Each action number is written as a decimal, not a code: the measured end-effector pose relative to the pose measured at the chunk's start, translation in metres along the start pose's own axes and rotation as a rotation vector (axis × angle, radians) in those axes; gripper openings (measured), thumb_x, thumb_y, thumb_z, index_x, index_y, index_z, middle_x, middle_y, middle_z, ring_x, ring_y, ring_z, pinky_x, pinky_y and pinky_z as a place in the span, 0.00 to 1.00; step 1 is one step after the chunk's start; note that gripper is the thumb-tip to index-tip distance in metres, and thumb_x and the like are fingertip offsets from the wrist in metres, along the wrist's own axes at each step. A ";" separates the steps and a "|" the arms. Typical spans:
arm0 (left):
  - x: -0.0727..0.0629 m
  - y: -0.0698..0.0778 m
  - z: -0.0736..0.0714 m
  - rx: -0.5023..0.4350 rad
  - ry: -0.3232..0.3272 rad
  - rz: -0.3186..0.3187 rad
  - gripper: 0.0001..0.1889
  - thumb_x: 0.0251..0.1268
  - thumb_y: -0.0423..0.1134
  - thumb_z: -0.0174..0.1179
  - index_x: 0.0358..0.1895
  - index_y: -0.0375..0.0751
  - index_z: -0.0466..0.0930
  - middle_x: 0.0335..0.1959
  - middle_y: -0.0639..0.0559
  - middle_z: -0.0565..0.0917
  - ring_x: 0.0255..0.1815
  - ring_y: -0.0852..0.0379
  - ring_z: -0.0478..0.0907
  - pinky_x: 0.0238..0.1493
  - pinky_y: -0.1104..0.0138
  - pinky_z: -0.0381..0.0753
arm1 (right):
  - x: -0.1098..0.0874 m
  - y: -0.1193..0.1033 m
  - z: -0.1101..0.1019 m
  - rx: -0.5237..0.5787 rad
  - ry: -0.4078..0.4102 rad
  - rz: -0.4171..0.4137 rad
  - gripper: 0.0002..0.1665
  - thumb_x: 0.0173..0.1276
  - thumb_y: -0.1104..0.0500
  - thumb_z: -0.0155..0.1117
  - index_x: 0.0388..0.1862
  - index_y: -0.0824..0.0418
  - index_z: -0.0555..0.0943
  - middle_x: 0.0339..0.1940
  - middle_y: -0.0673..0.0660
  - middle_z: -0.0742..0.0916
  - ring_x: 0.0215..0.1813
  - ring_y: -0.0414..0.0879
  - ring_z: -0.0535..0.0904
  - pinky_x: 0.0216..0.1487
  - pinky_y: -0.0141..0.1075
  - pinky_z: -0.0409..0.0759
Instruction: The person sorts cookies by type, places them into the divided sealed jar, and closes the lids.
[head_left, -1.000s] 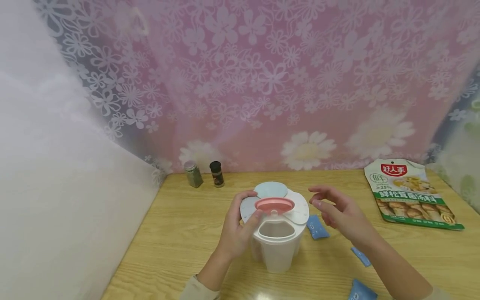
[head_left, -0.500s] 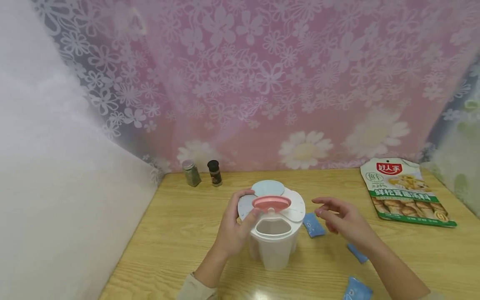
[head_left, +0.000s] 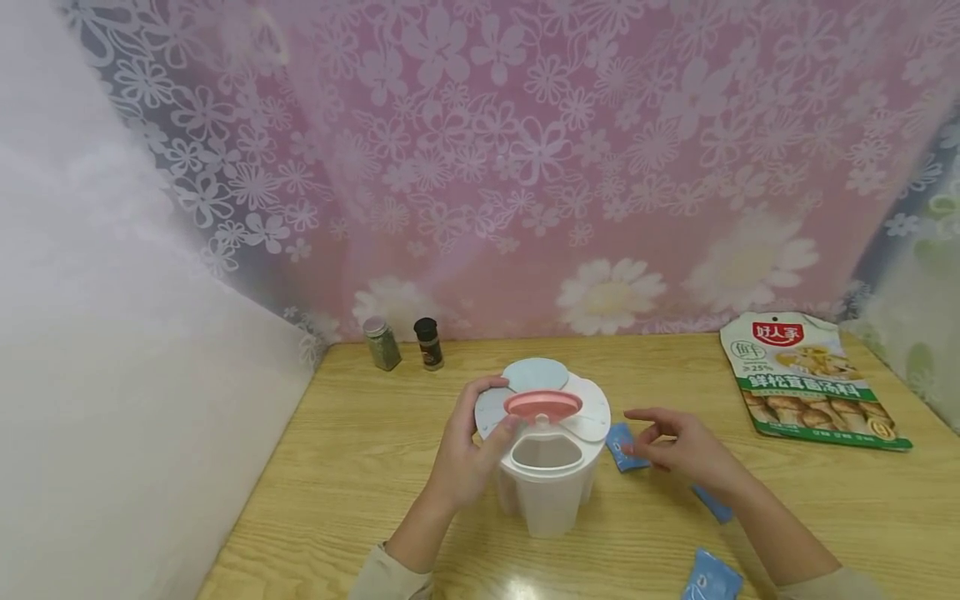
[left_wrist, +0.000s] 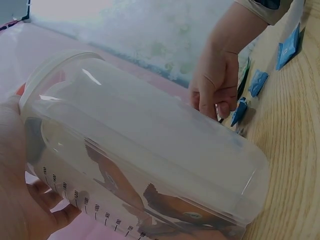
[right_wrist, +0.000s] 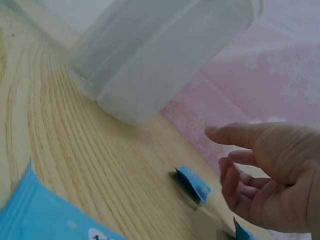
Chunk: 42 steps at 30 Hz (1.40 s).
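Here's the translucent, tall plastic canister (head_left: 549, 508), long axis vertical, open hatch (head_left: 547, 475) nearside; left grip (head_left: 467, 457) clasping its top, right grip (head_left: 681, 446) empty beside a blue rectangular packet (head_left: 618, 440); pale wood-grain desk (head_left: 360, 483), pink floral backdrop (head_left: 465, 167) behind

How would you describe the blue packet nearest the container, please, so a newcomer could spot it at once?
On the wooden table, find the translucent container gripped by the left hand. The blue packet lies just right of it, beside the right hand. It sits farther back than the other two blue packets.
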<state>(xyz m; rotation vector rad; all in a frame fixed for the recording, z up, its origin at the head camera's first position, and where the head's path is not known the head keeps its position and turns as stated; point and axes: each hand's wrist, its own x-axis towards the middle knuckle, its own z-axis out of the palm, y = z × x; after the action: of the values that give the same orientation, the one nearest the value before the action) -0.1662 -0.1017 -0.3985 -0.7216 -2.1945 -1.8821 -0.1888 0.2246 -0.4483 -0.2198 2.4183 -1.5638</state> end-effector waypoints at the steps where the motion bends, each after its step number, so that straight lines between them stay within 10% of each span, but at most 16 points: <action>1: 0.000 0.000 0.000 -0.003 0.000 -0.003 0.22 0.70 0.40 0.58 0.66 0.48 0.68 0.58 0.47 0.77 0.52 0.56 0.79 0.52 0.66 0.82 | 0.001 0.002 0.001 -0.013 -0.010 -0.002 0.42 0.64 0.52 0.73 0.73 0.65 0.68 0.39 0.61 0.82 0.27 0.42 0.74 0.27 0.36 0.76; 13: -0.001 0.002 0.002 -0.016 -0.002 -0.011 0.22 0.71 0.39 0.58 0.66 0.47 0.68 0.58 0.47 0.77 0.52 0.57 0.78 0.52 0.66 0.82 | 0.008 0.020 0.013 -0.082 0.030 0.092 0.54 0.56 0.50 0.78 0.74 0.66 0.61 0.27 0.55 0.81 0.24 0.42 0.73 0.25 0.32 0.72; 25: -0.001 0.000 0.002 -0.013 -0.005 0.018 0.22 0.72 0.40 0.57 0.66 0.47 0.68 0.57 0.46 0.77 0.51 0.57 0.79 0.51 0.65 0.82 | 0.005 0.024 0.017 -0.144 0.093 0.162 0.30 0.59 0.52 0.77 0.52 0.70 0.76 0.28 0.54 0.77 0.25 0.45 0.76 0.24 0.32 0.74; 42: 0.000 -0.001 0.002 -0.015 0.002 0.015 0.22 0.71 0.40 0.58 0.65 0.47 0.68 0.58 0.46 0.77 0.51 0.57 0.79 0.51 0.65 0.83 | 0.009 0.026 0.004 0.092 -0.048 0.067 0.24 0.71 0.52 0.65 0.52 0.71 0.74 0.38 0.60 0.88 0.37 0.50 0.86 0.35 0.36 0.83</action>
<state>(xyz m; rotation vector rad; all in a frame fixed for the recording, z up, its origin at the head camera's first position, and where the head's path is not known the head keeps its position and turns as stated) -0.1664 -0.0994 -0.3996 -0.7372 -2.1699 -1.8933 -0.1959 0.2292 -0.4746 -0.1554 2.2865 -1.6168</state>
